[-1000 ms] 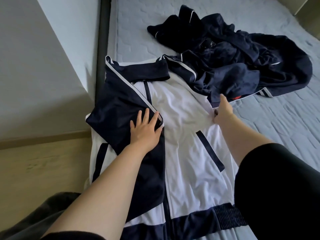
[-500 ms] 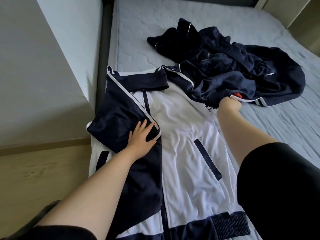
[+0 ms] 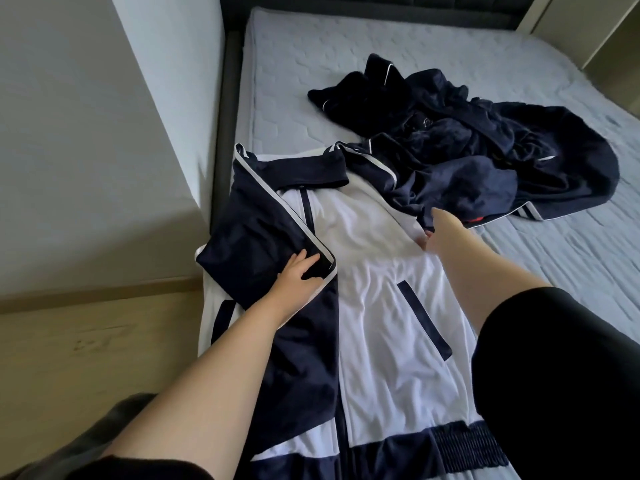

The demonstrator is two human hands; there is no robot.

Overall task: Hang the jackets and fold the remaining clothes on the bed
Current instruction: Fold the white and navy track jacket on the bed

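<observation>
The white and navy jacket (image 3: 381, 323) is lying front-up on the near left part of the bed (image 3: 311, 81), spreading between both hands. The left hand (image 3: 294, 282) is pressing flat, fingers straight, on the navy sleeve (image 3: 256, 244) folded over its chest. The right hand (image 3: 440, 230) is reaching to the jacket's other shoulder, against the heap of dark clothes (image 3: 485, 143); I cannot tell its grip.

No words or numbers to read anywhere here — the dark pile of clothes (image 3: 485, 150) shows a small pale emblem (image 3: 426, 123), too blurred to make out, and a red tag (image 3: 477, 221) at its edge carries nothing legible
</observation>
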